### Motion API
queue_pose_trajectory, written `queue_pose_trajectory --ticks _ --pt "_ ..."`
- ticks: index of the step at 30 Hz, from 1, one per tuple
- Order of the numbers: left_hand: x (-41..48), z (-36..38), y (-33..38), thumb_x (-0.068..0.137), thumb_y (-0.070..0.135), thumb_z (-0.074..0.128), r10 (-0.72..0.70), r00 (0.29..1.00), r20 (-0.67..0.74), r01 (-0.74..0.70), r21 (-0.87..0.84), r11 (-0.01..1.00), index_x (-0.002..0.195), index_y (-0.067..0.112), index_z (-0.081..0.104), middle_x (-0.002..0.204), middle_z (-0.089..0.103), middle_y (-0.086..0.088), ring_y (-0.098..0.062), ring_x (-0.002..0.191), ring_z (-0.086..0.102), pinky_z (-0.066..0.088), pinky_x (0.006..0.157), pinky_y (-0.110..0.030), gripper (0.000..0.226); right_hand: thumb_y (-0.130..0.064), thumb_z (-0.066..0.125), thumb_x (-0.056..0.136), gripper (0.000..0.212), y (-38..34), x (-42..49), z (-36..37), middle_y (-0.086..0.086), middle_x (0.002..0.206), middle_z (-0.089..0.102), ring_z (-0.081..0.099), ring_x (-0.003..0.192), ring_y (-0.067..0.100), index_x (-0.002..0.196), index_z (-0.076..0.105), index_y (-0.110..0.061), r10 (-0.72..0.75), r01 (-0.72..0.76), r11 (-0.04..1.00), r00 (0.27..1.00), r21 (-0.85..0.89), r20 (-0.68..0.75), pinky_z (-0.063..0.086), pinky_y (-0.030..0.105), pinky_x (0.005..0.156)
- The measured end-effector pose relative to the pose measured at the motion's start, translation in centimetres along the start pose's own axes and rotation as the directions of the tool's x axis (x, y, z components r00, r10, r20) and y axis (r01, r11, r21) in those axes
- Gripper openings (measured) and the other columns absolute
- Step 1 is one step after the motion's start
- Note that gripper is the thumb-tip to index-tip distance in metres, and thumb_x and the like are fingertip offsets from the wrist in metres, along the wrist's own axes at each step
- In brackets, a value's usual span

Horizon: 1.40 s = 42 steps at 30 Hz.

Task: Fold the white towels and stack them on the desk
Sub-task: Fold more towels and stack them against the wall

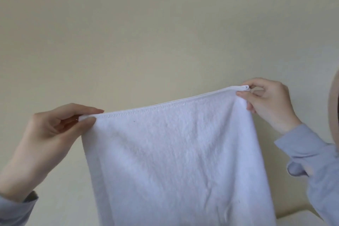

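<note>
Head view: the left hand (55, 130) pinches one top corner of the white towel (174, 161), the right hand (266, 101) pinches the other, and the cloth hangs between them before a plain wall (146, 24). If either pinch slackens, that corner likely drops, spoiling the fold.

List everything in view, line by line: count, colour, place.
towel: one, white, mid-frame, held up by its top corners, hanging past the bottom edge.
wall: one, cream, behind everything.
pale surface: one strip, off-white, bottom right; unidentifiable.
blurred shape: one, beige, right edge; unidentifiable.
left hand: one, pinches the towel's top left corner.
right hand: one, pinches the top right corner, higher up.
left sleeve: one, grey-blue, bottom left.
right sleeve: one, grey-blue, lower right.
</note>
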State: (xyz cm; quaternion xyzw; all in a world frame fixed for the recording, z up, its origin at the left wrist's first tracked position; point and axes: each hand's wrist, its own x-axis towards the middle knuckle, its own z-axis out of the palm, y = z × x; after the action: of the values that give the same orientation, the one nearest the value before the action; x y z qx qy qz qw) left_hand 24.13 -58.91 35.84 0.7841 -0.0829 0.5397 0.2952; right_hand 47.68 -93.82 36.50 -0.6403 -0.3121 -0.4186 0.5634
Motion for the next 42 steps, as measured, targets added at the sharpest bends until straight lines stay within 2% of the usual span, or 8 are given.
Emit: queue_pose_trajectory --ticks 9,12,14,17,21,28,36,42 --pt "-5.6 2.8 0.8 0.070 0.057 0.072 -0.097 0.961 0.260 0.114 -0.051 0.992 0.110 0.022 0.068 0.112 0.070 0.005 -0.015 0.106 0.065 0.054 0.083 -0.031 0.053 0.002 0.058 0.082 0.011 -1.2 4.1 -0.5 0.011 0.072 0.057 0.060 0.045 0.003 0.083 0.063 -0.008 -0.041 0.045 0.996 0.998 -0.081 0.045 0.052 0.015 0.052" --pt "-10.7 3.6 1.4 0.071 0.032 0.076 -0.187 0.966 0.179 0.216 -0.162 0.963 0.095 0.019 0.075 0.095 0.075 0.000 -0.014 0.090 0.071 0.056 0.073 -0.022 0.028 0.002 0.055 0.081 0.012 -0.8 2.7 3.8 0.016 0.075 0.060 0.063 0.050 0.004 0.084 0.063 -0.007 -0.074 0.089 0.989 0.989 -0.116 0.129 0.051 0.015 0.053" --pt "-15.1 3.6 0.6 0.068 0.019 0.073 -0.346 0.931 0.117 0.364 -0.230 0.902 0.088 0.017 0.076 0.087 0.076 -0.003 -0.016 0.081 0.072 0.057 0.065 -0.022 0.021 0.002 0.053 0.078 0.014 0.1 0.3 7.8 0.015 0.082 0.062 0.065 0.062 0.018 0.084 0.063 -0.006 -0.077 0.111 0.983 0.972 -0.145 0.221 0.055 0.034 0.066" --pt "-23.1 2.7 -2.1 0.067 0.001 0.071 -0.607 0.791 0.075 0.601 -0.281 0.748 0.082 0.012 0.077 0.081 0.075 -0.010 -0.016 0.074 0.072 0.057 0.060 -0.022 0.020 0.006 0.051 0.073 0.019 2.0 -6.8 15.4 0.011 0.084 0.060 0.059 0.075 0.030 0.082 0.063 -0.006 -0.060 0.145 0.975 0.901 -0.168 0.429 0.047 0.034 0.071" --pt "-35.0 0.6 -5.6 0.072 -0.012 0.070 -0.862 0.506 -0.003 0.839 -0.227 0.494 0.080 0.006 0.077 0.078 0.075 -0.013 -0.012 0.070 0.071 0.056 0.056 -0.019 0.021 0.008 0.051 0.071 0.017 4.5 -21.5 25.3 0.011 0.080 0.057 0.054 0.074 0.030 0.078 0.061 -0.003 0.016 0.084 0.989 0.746 -0.119 0.665 0.041 0.033 0.069" --pt "-51.9 -4.5 -12.1 0.078 -0.015 0.064 -0.972 0.019 -0.234 0.966 -0.246 0.078 0.085 0.002 0.072 0.081 0.072 -0.023 -0.031 0.076 0.065 0.057 0.057 -0.020 0.020 0.011 0.044 0.076 0.022 3.9 -46.2 37.7 0.014 0.089 0.057 0.056 0.083 0.034 0.085 0.059 -0.001 0.135 -0.089 0.990 0.418 -0.108 0.899 0.043 0.038 0.076" --pt "-60.7 -12.8 -16.8 0.077 -0.002 0.068 -0.937 -0.135 -0.321 0.991 -0.043 -0.128 0.075 0.024 0.075 0.075 0.074 0.006 -0.018 0.080 0.069 0.052 0.074 -0.023 0.027 0.007 0.042 0.082 0.026 -0.6 -59.3 49.0 0.011 0.104 0.056 0.055 0.090 0.030 0.097 0.059 -0.006 0.046 0.008 0.999 0.189 -0.048 0.981 0.037 0.030 0.073" --pt "-64.7 -15.3 -17.2 0.077 0.000 0.069 -0.902 -0.210 -0.377 0.974 0.001 -0.227 0.077 0.030 0.074 0.075 0.073 0.018 0.000 0.073 0.066 0.041 0.063 0.002 0.031 0.004 0.043 0.085 0.027 -1.4 -66.4 53.7 0.013 0.110 0.058 0.054 0.099 0.031 0.107 0.056 -0.005 0.103 -0.032 0.994 0.069 -0.101 0.992 0.042 0.034 0.080"
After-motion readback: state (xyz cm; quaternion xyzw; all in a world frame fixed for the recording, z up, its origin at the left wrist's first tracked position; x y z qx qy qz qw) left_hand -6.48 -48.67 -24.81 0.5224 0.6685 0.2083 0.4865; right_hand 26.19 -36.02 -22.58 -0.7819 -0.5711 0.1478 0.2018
